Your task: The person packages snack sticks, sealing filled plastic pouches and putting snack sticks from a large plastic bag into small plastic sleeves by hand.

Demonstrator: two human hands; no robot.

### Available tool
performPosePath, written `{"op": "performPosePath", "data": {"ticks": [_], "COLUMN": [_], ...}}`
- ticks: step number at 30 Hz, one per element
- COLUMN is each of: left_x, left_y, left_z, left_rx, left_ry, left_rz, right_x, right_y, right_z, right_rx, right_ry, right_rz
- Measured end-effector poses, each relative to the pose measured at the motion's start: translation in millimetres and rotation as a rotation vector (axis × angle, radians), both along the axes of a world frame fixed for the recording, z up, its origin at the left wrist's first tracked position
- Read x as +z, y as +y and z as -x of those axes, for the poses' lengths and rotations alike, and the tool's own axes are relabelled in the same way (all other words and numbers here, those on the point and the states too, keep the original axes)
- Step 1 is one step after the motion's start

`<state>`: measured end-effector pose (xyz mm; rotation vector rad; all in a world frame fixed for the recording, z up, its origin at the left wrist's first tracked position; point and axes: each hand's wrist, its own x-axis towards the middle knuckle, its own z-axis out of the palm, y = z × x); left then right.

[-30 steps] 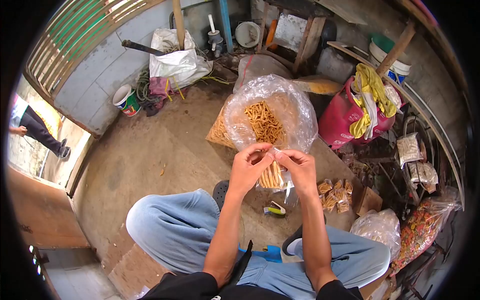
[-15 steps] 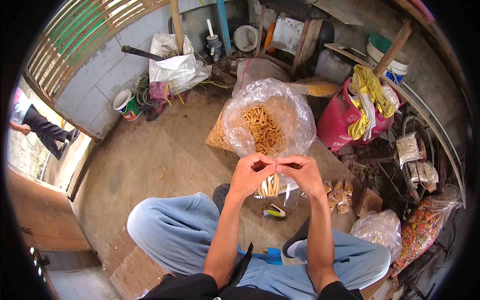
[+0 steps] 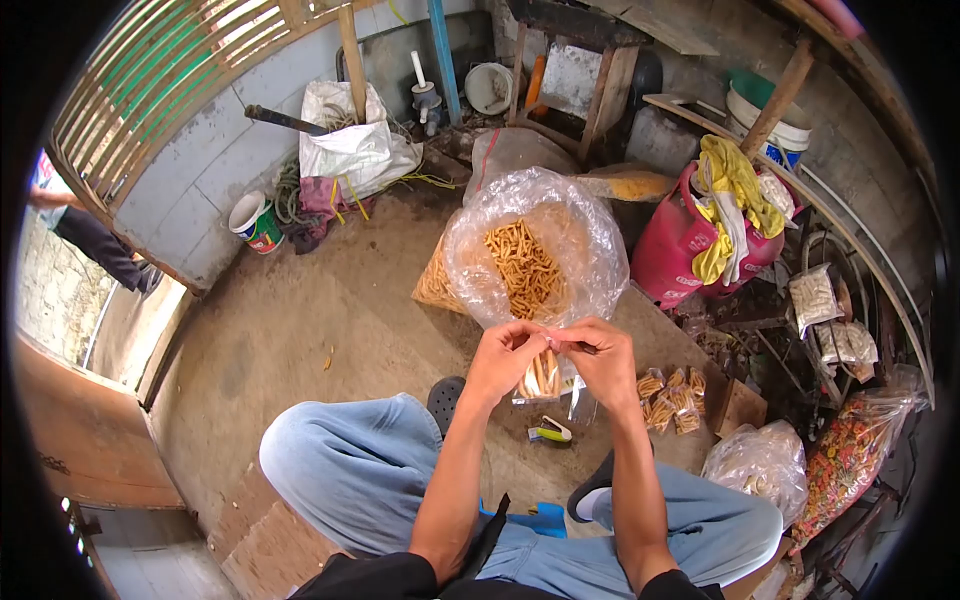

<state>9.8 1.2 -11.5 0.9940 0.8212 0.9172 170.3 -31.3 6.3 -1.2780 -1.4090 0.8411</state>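
Observation:
A small clear bag of stick snacks (image 3: 540,378) hangs upright below my fingers. My left hand (image 3: 505,360) pinches its gathered top from the left, and my right hand (image 3: 597,362) pinches it from the right, fingertips touching. Just beyond my hands stands a large open plastic sack (image 3: 590,235) with a heap of brown snack sticks (image 3: 525,268) inside. On the floor below the small bag lies a green stapler (image 3: 550,430). Several filled small bags (image 3: 677,400) lie to the right of my right hand.
Red containers with yellow cloths (image 3: 690,235) stand at the right, near a bag of colourful pieces (image 3: 855,450) and a clear plastic bag (image 3: 758,470). A white sack (image 3: 350,145) and a small bucket (image 3: 256,224) are at the back left. A person (image 3: 95,240) is outside the doorway.
My fingertips have come closer together at the top of the small bag, and both hands are slightly lower in view. The person at the doorway has shifted position.

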Motion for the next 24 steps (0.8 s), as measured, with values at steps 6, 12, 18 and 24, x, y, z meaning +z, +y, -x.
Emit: {"op": "performPosePath", "data": {"ticks": [6,12,18,24], "left_x": [5,1,2,8], "left_y": [-7,-10,-11,-11], "left_z": [-11,-17,-18,-17], "left_rx": [0.067,0.114,0.152,0.182], "left_ry": [0.171,0.183,0.166,0.159], "left_rz": [-0.209,-0.272,-0.29,-0.283], "right_x": [14,10,6,11], "right_y": [-6,-7,-8,-9], "right_z": [-6,-16,-18,-1], "right_rx": [0.063,0.07,0.09,-0.083], "right_ry": [0.197,0.348,0.518,0.341], "right_rz": [0.117,0.321,0.339,0.184]}}
